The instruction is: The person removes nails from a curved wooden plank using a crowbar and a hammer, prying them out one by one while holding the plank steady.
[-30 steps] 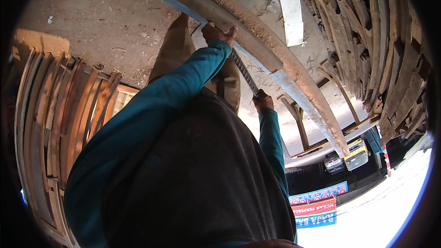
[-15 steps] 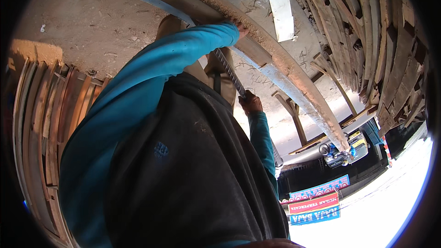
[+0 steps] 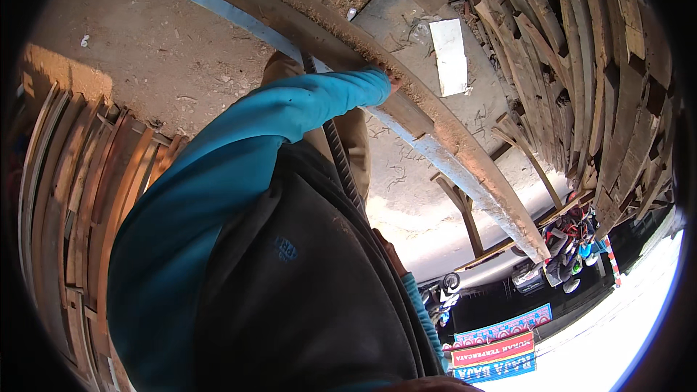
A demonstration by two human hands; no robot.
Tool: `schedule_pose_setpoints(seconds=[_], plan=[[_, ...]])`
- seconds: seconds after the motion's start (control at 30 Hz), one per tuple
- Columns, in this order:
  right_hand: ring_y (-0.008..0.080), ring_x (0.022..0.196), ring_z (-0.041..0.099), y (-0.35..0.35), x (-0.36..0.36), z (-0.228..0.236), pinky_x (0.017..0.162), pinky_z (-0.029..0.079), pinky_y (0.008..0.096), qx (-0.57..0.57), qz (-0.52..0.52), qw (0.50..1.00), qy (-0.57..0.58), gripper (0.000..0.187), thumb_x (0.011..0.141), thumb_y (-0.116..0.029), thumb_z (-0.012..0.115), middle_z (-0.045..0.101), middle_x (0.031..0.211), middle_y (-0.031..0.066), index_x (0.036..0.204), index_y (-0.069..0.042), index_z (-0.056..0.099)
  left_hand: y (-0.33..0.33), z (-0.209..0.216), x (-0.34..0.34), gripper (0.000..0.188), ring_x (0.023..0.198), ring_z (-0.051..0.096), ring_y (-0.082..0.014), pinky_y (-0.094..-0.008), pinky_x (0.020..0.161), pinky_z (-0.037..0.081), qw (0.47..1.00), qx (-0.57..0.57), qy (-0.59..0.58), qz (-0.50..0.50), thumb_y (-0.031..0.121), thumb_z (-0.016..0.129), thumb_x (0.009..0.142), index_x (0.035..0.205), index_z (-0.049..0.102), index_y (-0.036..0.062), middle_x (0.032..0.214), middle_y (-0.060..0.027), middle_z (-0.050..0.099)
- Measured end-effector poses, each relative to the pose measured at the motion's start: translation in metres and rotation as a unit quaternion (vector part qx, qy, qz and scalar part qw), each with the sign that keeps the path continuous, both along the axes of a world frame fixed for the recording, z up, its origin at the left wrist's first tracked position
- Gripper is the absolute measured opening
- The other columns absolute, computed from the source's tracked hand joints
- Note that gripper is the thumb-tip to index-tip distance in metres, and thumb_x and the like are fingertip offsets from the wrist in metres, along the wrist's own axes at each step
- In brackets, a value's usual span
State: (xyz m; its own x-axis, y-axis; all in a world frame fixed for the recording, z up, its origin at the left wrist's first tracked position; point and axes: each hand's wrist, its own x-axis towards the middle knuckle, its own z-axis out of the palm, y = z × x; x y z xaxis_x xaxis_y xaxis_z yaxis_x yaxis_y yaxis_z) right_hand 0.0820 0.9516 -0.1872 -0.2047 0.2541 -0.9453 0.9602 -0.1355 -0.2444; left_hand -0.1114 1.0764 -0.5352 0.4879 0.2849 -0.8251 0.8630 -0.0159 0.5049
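Observation:
A long wooden beam (image 3: 451, 133) with sawdust along its face crosses in front of me, a pale blue-grey strip running beside it. My left hand (image 3: 394, 82) lies on the beam; the sleeve covers most of it, so its fingers hardly show. Lower down, close to my body, is my right hand (image 3: 390, 252), closed and partly hidden behind my dark garment. It holds the near end of a long dark bar (image 3: 338, 152) with slanted ridges or teeth. The bar's far end passes under my left forearm to the beam, and its held end is out of sight.
Stacked planks (image 3: 69, 196) stand on the left, and a big pile of timber (image 3: 573, 58) at the right. A white sheet (image 3: 450, 56) lies on the ground beyond the beam. A wooden prop (image 3: 465, 210) stands near the beam, with parked motorbikes (image 3: 566, 247) further off.
My right hand has drawn back toward my body with the ridged bar. My left hand stays on the beam. The whole view has shifted slightly, and different vehicles show at the roadside.

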Motion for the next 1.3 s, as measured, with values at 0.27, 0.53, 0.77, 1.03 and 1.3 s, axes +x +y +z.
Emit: schedule_pose_setpoints(seconds=[0.27, 0.53, 0.77, 1.03, 1.3], plan=[[0.0277, 0.047, 0.059, -0.012, 0.044, 0.084, 0.041, 0.048, 0.039, 0.097, 0.138, 0.986, -0.014, 0.016, 0.096, -0.02, 0.048, 0.055, 0.053, 0.0135, 0.092, -0.005, 0.047, 0.012, -0.028, -0.002, 0.109, 0.145, 0.015, -0.036, -0.0519, 0.118, 0.011, 0.998, 0.047, -0.01, -0.045, 0.035, 0.079, 0.069, 0.152, 0.011, 0.0187, 0.158, -0.0132, 0.016], [0.0377, 0.063, 0.064, -0.024, 0.079, 0.1, 0.05, 0.05, 0.0451, 0.037, -0.017, 0.988, -0.146, 0.017, 0.091, -0.019, 0.055, 0.061, 0.07, 0.0215, 0.096, -0.004, 0.05, 0.003, -0.047, -0.027, 0.107, 0.141, 0.019, -0.0324, -0.0481, 0.115, 0.016, 0.988, -0.001, -0.153, 0.032, 0.029, 0.081, 0.066, 0.149, 0.016, 0.013, 0.152, -0.0163, 0.02], [0.0378, 0.066, 0.063, 0.023, 0.042, 0.073, 0.054, 0.049, 0.0436, 0.15, -0.005, 0.985, -0.083, 0.023, 0.087, -0.021, 0.061, 0.06, 0.073, 0.0204, 0.097, -0.002, 0.053, 0.003, -0.035, -0.028, 0.097, 0.129, 0.032, -0.0337, -0.047, 0.107, 0.026, 0.989, 0.016, -0.139, 0.052, 0.034, 0.081, 0.065, 0.141, 0.027, 0.0099, 0.138, -0.0174, 0.033], [0.0401, 0.066, 0.058, 0.104, -0.028, 0.005, 0.054, 0.046, 0.0444, 0.214, 0.123, 0.967, 0.066, 0.024, 0.082, -0.019, 0.066, 0.056, 0.074, 0.0197, 0.092, 0.0, 0.055, -0.034, -0.009, -0.046, 0.086, 0.116, 0.045, -0.0351, -0.0457, 0.097, 0.039, 0.915, 0.083, -0.108, 0.381, 0.039, 0.082, 0.064, 0.132, 0.04, 0.0064, 0.122, -0.0187, 0.047], [0.0328, 0.094, 0.063, 0.197, -0.238, -0.066, 0.08, 0.05, 0.0379, 0.141, 0.167, 0.96, 0.175, 0.04, 0.094, -0.021, 0.056, 0.063, 0.104, 0.0218, 0.125, 0.003, 0.048, -0.091, -0.037, -0.133, 0.09, 0.121, 0.046, -0.0349, -0.0434, 0.095, 0.046, 0.327, -0.069, 0.082, 0.939, 0.047, 0.081, 0.068, 0.132, 0.039, 0.0006, 0.133, -0.0224, 0.045]])
